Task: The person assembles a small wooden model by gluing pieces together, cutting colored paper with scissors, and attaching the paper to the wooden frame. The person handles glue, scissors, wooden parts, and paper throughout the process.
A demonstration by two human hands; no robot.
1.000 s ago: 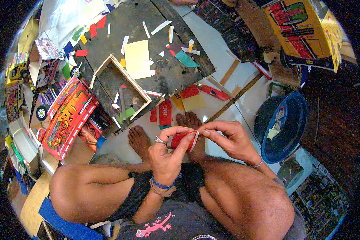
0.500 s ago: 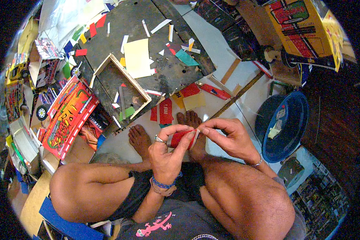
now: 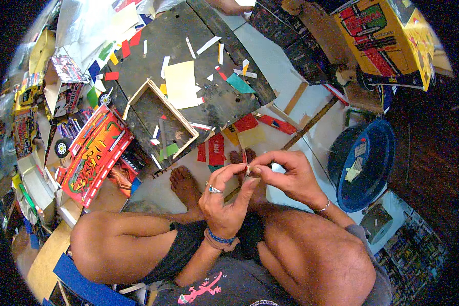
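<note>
Between my knees, a small red sticker piece with a pale edge (image 3: 246,168) is seen almost edge-on. My left hand (image 3: 225,199) pinches it between thumb and fingers. The thumb and index finger of my right hand (image 3: 288,176) close on its far edge, touching the left fingertips. Most of the piece is hidden by my fingers. Below it on the floor lie red sticker scraps with white lettering (image 3: 215,149) and a pale yellow sheet (image 3: 251,136), near my feet.
Ahead stands a dark low board (image 3: 224,109) strewn with coloured strips, a cream sheet (image 3: 181,84) and a thin wooden frame (image 3: 193,136). At left leans a red decorated panel (image 3: 98,158) by toy wheels. A blue basin (image 3: 344,196) and yellow box-shaped model (image 3: 382,43) are at right.
The red piece has turned from showing its flat red face to nearly edge-on. My left hand has moved slightly right, and the fingertips of both hands are closer together.
</note>
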